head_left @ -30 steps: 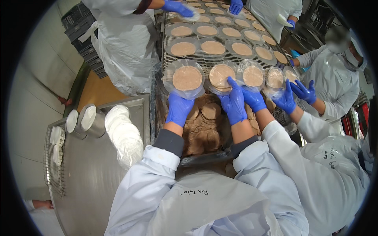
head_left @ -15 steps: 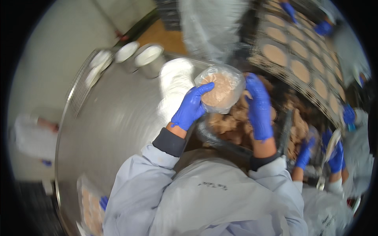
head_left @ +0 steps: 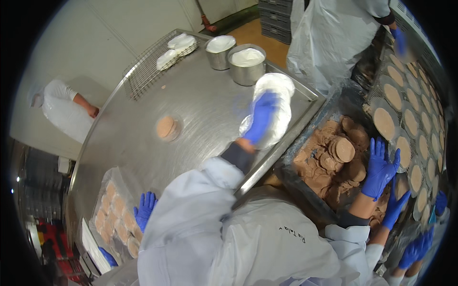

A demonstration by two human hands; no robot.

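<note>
Head view: blue-gloved left hand (head_left: 263, 119) blurred over fanned white round thin-film sheets (head_left: 283, 110) on grey steel bench (head_left: 202, 138); grip: cannot tell. Blue-gloved right hand (head_left: 380, 172) released, fingers spread. Advisable: pinch edge, peel singly.

Pale wall (head_left: 143, 35), thin seams. Dark green strip (head_left: 234, 20) at wall base, red fitting (head_left: 208, 25) beside it. Yellow-brown floor (head_left: 253, 32), grey crates (head_left: 275, 20) stacked on it. Shiny steel surface (head_left: 207, 117), raised edge. 2 small white lights (head_left: 18, 179), far left.
</note>
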